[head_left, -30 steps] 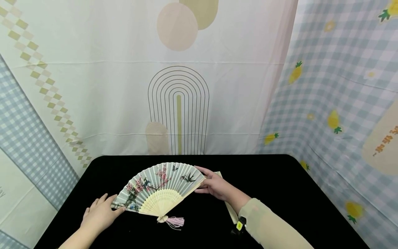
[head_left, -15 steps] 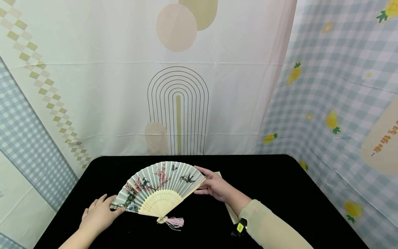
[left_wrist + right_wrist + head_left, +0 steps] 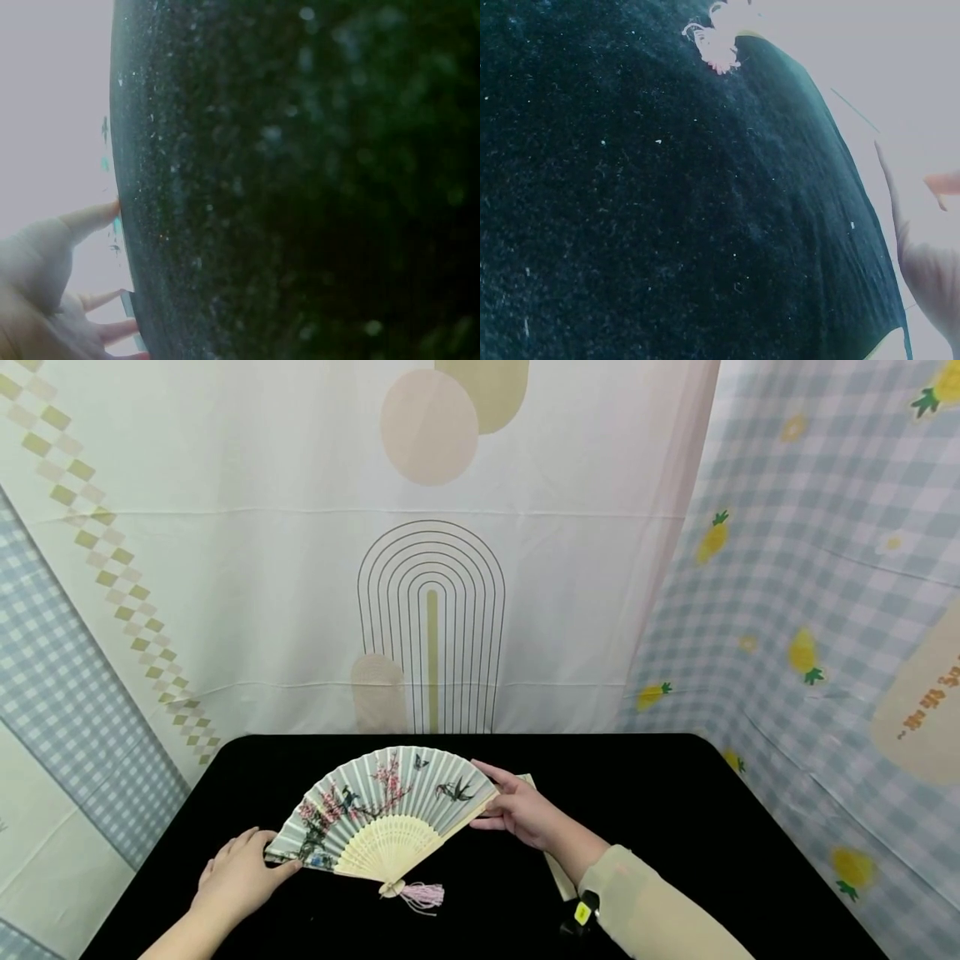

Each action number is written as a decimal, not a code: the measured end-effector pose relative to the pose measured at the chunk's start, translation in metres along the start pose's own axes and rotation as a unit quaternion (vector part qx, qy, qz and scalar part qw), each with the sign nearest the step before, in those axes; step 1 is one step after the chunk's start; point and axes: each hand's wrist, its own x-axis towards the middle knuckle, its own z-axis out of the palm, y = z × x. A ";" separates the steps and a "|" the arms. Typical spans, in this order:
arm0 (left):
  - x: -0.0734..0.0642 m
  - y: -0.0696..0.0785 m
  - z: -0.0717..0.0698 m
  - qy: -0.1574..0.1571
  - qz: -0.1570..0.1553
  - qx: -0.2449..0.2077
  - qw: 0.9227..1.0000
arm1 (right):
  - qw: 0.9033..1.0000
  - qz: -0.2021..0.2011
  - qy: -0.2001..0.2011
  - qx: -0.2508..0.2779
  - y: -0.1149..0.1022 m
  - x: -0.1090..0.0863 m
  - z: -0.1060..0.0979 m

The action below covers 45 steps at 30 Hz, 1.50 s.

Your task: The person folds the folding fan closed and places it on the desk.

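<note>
A folding fan (image 3: 390, 839) is spread wide in the head view, its pale pleated leaf printed with pink blossoms and dark birds. Cream ribs meet at the bottom pivot, where a pink tassel (image 3: 424, 896) hangs onto the black surface. My left hand (image 3: 238, 877) pinches the fan's left end, thumb in front and the other fingers behind. At the right end, my right hand (image 3: 528, 814) grips the outer rib between thumb and fingers. The left wrist view shows part of the left hand (image 3: 37, 277); the right wrist view is overexposed around the right hand (image 3: 930, 259).
A black-covered table (image 3: 660, 827) lies beneath the fan. Under the right forearm is a long pale flat strip (image 3: 558, 877), partly hidden, with a small black item with a yellow patch (image 3: 582, 912) by the sleeve. Patterned curtains (image 3: 300, 568) hang behind and beside the table.
The fan's upper edge and left end have shifted very slightly up and left. Both hands keep their hold and stay almost still.
</note>
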 end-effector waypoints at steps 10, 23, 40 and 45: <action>0.002 -0.004 -0.001 0.018 0.010 -0.009 1.000 | 1.000 0.004 0.005 0.013 -0.003 -0.004 -0.003; 0.005 -0.003 -0.006 0.029 0.019 -0.087 0.996 | 1.000 -0.003 0.010 0.030 -0.009 -0.010 -0.008; -0.001 0.027 -0.017 0.031 0.010 -0.277 0.960 | 0.999 -0.016 0.030 0.040 -0.019 -0.020 -0.022; -0.004 0.038 -0.018 0.029 -0.001 -0.361 0.932 | 0.998 -0.023 0.030 0.050 -0.021 -0.024 -0.026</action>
